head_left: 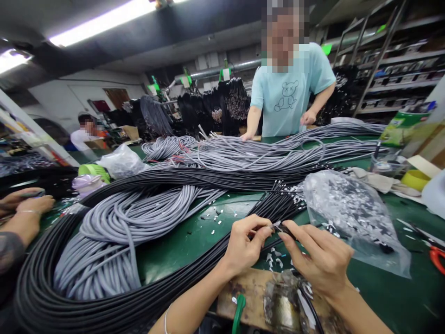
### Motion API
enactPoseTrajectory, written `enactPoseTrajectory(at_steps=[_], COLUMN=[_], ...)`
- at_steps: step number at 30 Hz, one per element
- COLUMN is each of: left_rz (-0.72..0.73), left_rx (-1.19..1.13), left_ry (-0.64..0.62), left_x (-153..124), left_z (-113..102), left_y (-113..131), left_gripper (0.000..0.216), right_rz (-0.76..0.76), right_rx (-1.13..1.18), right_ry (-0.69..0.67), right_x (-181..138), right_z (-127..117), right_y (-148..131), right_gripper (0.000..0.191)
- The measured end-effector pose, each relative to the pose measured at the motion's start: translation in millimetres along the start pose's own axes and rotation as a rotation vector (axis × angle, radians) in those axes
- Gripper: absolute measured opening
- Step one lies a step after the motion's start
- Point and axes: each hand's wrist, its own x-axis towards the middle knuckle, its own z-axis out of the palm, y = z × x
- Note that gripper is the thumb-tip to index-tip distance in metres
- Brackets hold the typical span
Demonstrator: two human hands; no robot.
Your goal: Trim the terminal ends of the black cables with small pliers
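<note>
My left hand point(247, 240) is closed in a pinch over the green table, thumb and forefinger on a small part too tiny to name. Just to its right, my right hand point(318, 255) pinches the end of a black cable point(289, 230), and the fingertips of both hands nearly meet. Below my hands is a worn wooden board point(248, 292) with a dirty metal fixture point(283, 301) on it. Black cables point(205, 262) run in a thick bundle past my left hand. Small white scraps point(274, 260) lie between my hands and the board.
Coiled grey cables point(139, 213) lie at left, more grey cables point(236, 150) at the back. A clear bag of small parts point(351, 208) sits right, near red-handled scissors point(436, 257). A co-worker point(292, 93) stands opposite; another person's hands point(31, 204) are at far left.
</note>
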Motion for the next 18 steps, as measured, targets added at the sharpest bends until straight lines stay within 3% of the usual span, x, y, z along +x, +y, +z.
enactPoseTrajectory(at_steps=[5,9,13,16,18], left_rz=[0.014,-0.042,-0.110,-0.242,-0.325], left_rx=[-0.020,-0.071,-0.120,-0.319,-0.466], left_ry=[0.078,0.062,-0.003,-0.061,-0.108], left_x=[0.3,0.3,0.4,0.6,1.0], left_z=[0.4,3.2,6.2,7.9,8.3], left_y=[-1.7,-0.7,1.0,1.1,1.2], left_gripper=[0.023,0.026,0.027,0.032,0.035], right_rz=[0.280,0.584,0.595,0.604,0.670], right_rx=[0.305,0.521,0.639,0.681,0.735], right_ry=[-0.057,-0.157,-0.185,-0.146,-0.187], right_x=[3.0,5.9,6.2,7.3,7.9], right_z=[0.5,0.3,0.7,1.1,2.1], right_y=[-5.1,-4.3,-7.1,-9.5,-9.4], right_gripper=[0.015,0.025,0.013,0.009,0.010])
